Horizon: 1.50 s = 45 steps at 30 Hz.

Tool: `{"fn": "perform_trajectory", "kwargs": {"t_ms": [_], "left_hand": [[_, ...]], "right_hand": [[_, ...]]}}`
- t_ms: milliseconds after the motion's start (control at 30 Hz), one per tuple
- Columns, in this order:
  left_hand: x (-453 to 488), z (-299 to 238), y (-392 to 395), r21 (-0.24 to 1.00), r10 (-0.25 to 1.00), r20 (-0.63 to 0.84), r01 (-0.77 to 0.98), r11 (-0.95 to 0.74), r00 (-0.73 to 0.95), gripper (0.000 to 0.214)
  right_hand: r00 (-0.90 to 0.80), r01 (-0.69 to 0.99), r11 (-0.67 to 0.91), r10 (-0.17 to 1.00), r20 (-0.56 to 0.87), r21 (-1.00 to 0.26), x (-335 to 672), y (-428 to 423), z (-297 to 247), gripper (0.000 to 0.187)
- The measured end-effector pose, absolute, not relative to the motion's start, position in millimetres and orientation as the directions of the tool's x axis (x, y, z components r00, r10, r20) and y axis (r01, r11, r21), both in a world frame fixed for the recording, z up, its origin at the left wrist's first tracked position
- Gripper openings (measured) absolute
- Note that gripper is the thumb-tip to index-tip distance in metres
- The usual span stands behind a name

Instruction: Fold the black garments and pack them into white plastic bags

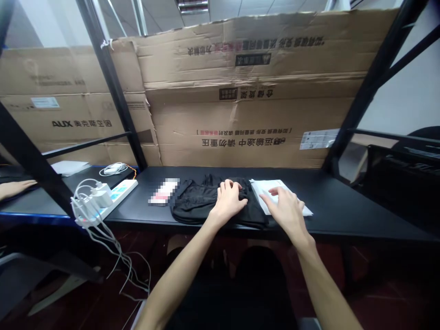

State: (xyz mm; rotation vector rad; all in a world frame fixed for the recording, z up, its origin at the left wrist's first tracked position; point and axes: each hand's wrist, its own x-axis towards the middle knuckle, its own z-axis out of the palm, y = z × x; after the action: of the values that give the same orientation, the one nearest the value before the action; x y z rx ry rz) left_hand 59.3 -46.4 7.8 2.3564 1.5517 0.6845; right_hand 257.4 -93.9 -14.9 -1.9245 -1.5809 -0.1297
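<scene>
A black fabric item [195, 201], folded flat, lies at the front of the dark desk; I cannot tell whether it is a bag or a garment. On its right half rests my left hand [227, 201], fingers slightly bent and thumb spread to the side. Just right of the fabric is a flat white packet [260, 188], partly covered by my right hand [284, 208]. That hand is open, with thumb and fingers apart and curved over the packet. Whether its fingertips touch the packet is unclear.
A white power strip [120, 195] with plugged-in chargers and dangling cables [118, 256] stands at the desk's left end. Nearby lies a blurred-out flat object [165, 191]. Cardboard [240, 114] walls the back between black metal posts [113, 87]. Another person's hand [17, 188] shows far left.
</scene>
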Motion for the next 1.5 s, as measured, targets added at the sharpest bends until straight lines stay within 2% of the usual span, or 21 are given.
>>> {"fn": "perform_trajectory", "kwargs": {"t_ms": [100,200,400,567,767,933,1100,1200,1333,1400,1500], "left_hand": [[54.7,2.3,-43.6,0.469,0.885,0.335,0.757,-0.455,0.324,0.05],[53.7,-3.9,-39.3,0.458,0.867,0.398,0.754,-0.47,0.299,0.053],[60.7,-22.8,-33.1,0.364,0.895,0.32,0.832,-0.42,0.312,0.059],[63.2,-34.5,-32.8,0.279,0.887,0.341,0.868,-0.412,0.312,0.06],[62.1,-40.9,-34.0,0.262,0.87,0.383,0.867,-0.424,0.31,0.059],[61.7,-41.5,-35.3,0.298,0.867,0.402,0.853,-0.429,0.295,0.058],[62.4,-45.6,-32.6,0.323,0.856,0.429,0.836,-0.444,0.289,0.056],[61.1,-44.1,-33.3,0.365,0.844,0.461,0.809,-0.461,0.274,0.053],[54.1,-29.4,-48.7,0.433,0.742,0.64,0.704,-0.563,0.2,0.041],[48.9,-19.2,-61.1,0.371,0.618,0.764,0.66,-0.653,0.182,0.037],[40.6,-6.3,-74.9,0.166,0.462,0.843,0.683,-0.711,0.276,0.031]], "right_hand": [[0.321,0.906,-0.156,0.86,0.397,-0.393,256.5,-92.4,-15.7,0.047],[0.284,0.916,-0.151,0.898,0.337,-0.371,253.5,-90.7,-18.3,0.039],[0.243,0.931,-0.139,0.927,0.286,-0.338,258.9,-85.2,-22.2,0.028],[0.251,0.927,-0.147,0.926,0.281,-0.344,260.9,-81.0,-26.6,0.028],[0.272,0.916,-0.163,0.924,0.267,-0.366,258.5,-83.0,-22.3,0.021],[0.311,0.896,-0.166,0.896,0.316,-0.412,264.7,-85.1,-16.3,0.019],[0.427,0.831,-0.141,0.781,0.456,-0.537,270.3,-88.3,-11.5,0.016],[0.434,0.817,-0.016,0.676,0.596,-0.577,266.0,-88.6,-9.4,0.024],[0.241,0.823,0.28,0.616,0.75,-0.494,251.0,-84.5,-13.0,0.038],[0.123,0.82,0.384,0.605,0.787,-0.424,241.4,-81.9,-17.7,0.04],[-0.009,0.824,0.466,0.579,0.815,-0.322,227.4,-80.7,-25.0,0.036]]}}
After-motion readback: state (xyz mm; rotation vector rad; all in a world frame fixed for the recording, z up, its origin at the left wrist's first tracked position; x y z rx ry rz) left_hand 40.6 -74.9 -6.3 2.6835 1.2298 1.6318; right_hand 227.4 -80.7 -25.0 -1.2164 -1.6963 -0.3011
